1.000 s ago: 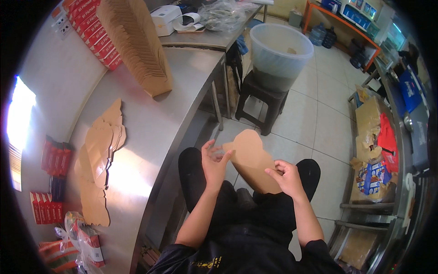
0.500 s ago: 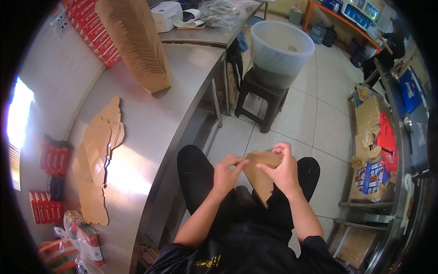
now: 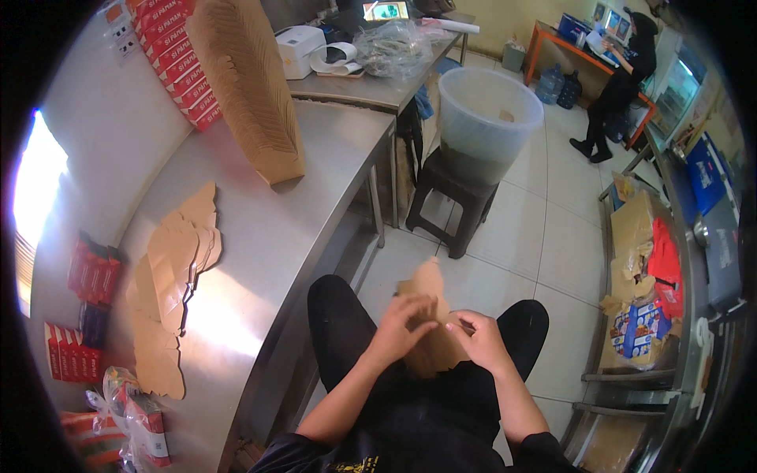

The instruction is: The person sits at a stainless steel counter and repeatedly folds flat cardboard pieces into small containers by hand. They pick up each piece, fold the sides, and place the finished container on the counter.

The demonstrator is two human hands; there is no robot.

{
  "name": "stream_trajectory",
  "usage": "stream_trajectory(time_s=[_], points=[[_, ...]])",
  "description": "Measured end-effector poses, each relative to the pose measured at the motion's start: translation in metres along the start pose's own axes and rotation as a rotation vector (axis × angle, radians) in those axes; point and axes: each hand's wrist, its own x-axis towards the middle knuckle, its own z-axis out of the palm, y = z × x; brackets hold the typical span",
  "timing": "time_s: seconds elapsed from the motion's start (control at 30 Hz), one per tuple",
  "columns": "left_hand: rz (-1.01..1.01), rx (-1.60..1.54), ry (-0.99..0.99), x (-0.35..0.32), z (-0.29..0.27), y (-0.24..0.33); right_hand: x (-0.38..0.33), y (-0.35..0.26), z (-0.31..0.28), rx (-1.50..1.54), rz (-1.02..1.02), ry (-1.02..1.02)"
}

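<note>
Over my lap is a brown cut-out cardboard blank, its narrow, wavy-edged end pointing away from me. My left hand lies over its left side, fingers bent and closed on it. On the other edge, my right hand pinches the card between thumb and fingers. Parts of the card are hidden by my hands. To my left, a loose pile of similar flat cardboard blanks lies on the steel table. Farther back on that table, a long stack of nested brown card boxes leans up against red cartons.
Red cartons are piled along the wall. Ahead stands a translucent tub on a dark plastic stool. A steel rack with cardboard and bags is at the right. A person in dark clothes stands at the far right.
The cardboard blank has been turned so its narrow end points away, and it sits closer to my body. Both hands have moved lower. The far person has come more into view.
</note>
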Motion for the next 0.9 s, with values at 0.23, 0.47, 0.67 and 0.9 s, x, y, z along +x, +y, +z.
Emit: stream_trajectory(time_s=[0.23,0.47,0.67,0.9], points=[[-0.084,-0.041,-0.15,-0.005,-0.003,-0.003,0.013,-0.017,-0.007,0.181,0.059,0.016],[-0.576,-0.876,0.236,-0.004,-0.002,-0.051,0.002,0.026,0.01,0.188,0.229,0.009],[-0.584,-0.352,0.365,-0.012,0.006,-0.074,-0.002,0.015,0.009,0.111,0.206,0.013],[0.114,0.042,-0.012,-0.008,0.003,-0.01,0.018,0.0,-0.002,0.041,-0.064,-0.064]])
